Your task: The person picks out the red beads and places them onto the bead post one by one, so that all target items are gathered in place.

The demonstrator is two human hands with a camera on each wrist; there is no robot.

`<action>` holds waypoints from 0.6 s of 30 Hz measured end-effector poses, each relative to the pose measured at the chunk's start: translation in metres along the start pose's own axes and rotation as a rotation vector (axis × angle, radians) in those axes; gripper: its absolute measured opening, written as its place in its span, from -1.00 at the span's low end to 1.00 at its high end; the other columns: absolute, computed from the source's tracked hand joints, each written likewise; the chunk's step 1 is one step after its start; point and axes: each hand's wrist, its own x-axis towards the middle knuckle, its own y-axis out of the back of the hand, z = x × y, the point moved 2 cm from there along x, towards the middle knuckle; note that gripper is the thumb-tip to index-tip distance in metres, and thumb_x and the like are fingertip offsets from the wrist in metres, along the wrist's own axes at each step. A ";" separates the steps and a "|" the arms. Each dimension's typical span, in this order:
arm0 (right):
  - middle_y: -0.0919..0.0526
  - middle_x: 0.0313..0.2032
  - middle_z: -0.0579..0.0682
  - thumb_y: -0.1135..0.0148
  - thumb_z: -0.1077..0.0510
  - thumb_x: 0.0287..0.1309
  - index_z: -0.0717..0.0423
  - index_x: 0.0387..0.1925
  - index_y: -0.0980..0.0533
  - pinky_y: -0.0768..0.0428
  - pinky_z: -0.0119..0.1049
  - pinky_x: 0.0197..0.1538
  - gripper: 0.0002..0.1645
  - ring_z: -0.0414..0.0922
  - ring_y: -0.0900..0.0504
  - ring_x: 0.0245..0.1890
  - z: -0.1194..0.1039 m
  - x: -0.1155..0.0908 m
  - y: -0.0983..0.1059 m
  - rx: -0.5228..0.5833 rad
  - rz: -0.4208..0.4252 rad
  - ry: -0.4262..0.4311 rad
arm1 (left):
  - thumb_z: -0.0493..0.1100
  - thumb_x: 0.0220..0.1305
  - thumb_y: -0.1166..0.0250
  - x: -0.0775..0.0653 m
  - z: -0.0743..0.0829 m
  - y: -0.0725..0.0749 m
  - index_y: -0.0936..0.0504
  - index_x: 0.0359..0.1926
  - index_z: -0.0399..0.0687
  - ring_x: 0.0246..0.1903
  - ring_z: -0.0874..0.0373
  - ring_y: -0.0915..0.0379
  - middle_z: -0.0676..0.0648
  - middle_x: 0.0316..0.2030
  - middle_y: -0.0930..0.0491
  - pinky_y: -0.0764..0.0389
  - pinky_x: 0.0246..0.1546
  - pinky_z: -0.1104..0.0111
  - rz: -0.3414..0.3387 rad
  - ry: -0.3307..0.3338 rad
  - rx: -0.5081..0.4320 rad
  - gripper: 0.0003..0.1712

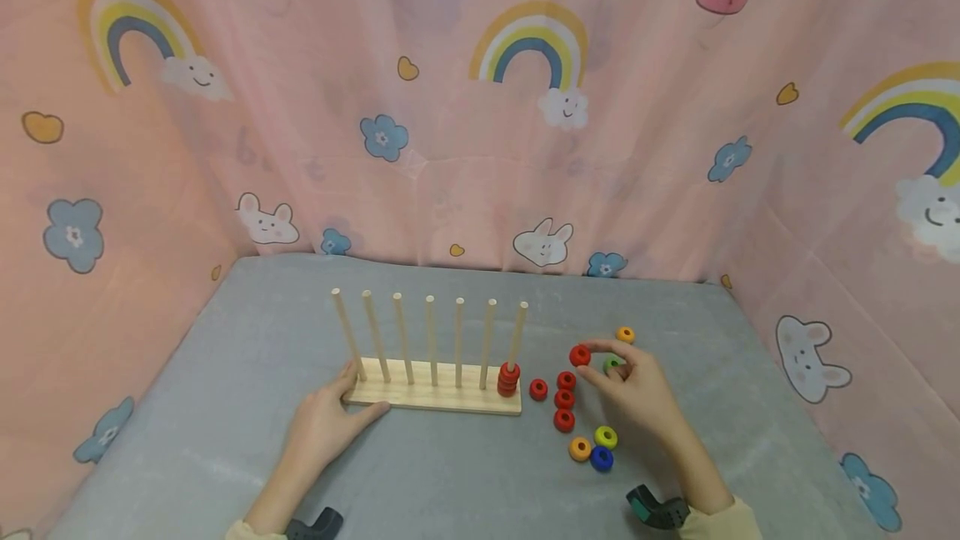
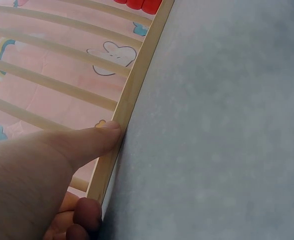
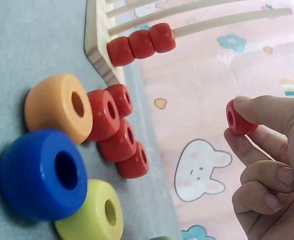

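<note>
My right hand (image 1: 637,386) pinches a red bead (image 1: 580,355) between thumb and fingertips, raised above the cloth; its hole shows in the right wrist view. A wooden peg stand (image 1: 442,398) with several upright pegs lies to its left. Three red beads (image 3: 142,44) are stacked on the rightmost peg. My left hand (image 1: 322,419) holds the stand's left end, the thumb along its front edge and the other fingers round the end. Loose red beads (image 1: 565,400) lie between the stand and my right hand.
Near me lie an orange bead (image 1: 580,449), a blue bead (image 1: 602,458) and a yellow-green bead (image 1: 606,437). Behind my right hand are a green bead (image 1: 612,363) and another orange bead (image 1: 626,335). A grey cloth (image 1: 450,473) covers the table, with a pink curtain (image 1: 465,165) behind.
</note>
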 end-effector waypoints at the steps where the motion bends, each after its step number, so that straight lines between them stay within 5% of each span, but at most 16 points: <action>1: -0.17 -0.73 -0.12 -0.50 0.06 0.33 0.03 0.16 -0.67 -0.19 -0.37 -0.68 -0.59 -0.26 -0.10 -0.77 -0.001 0.000 0.000 -0.002 0.001 0.008 | 0.27 0.18 -0.58 0.000 0.000 0.000 -0.49 0.43 -0.36 0.28 -0.38 -0.52 -0.29 0.45 -0.42 -0.68 0.03 -0.14 0.000 0.002 -0.001 0.04; 18: -0.15 -0.75 -0.16 -0.51 0.17 0.30 0.11 0.13 -0.68 -0.11 -0.39 -0.68 -0.61 -0.26 -0.07 -0.79 -0.022 0.005 0.002 0.012 0.034 0.147 | 0.27 0.17 -0.58 0.000 0.002 0.001 -0.50 0.42 -0.37 0.31 -0.37 -0.49 -0.31 0.43 -0.43 -0.65 0.10 -0.18 -0.001 -0.017 0.011 0.04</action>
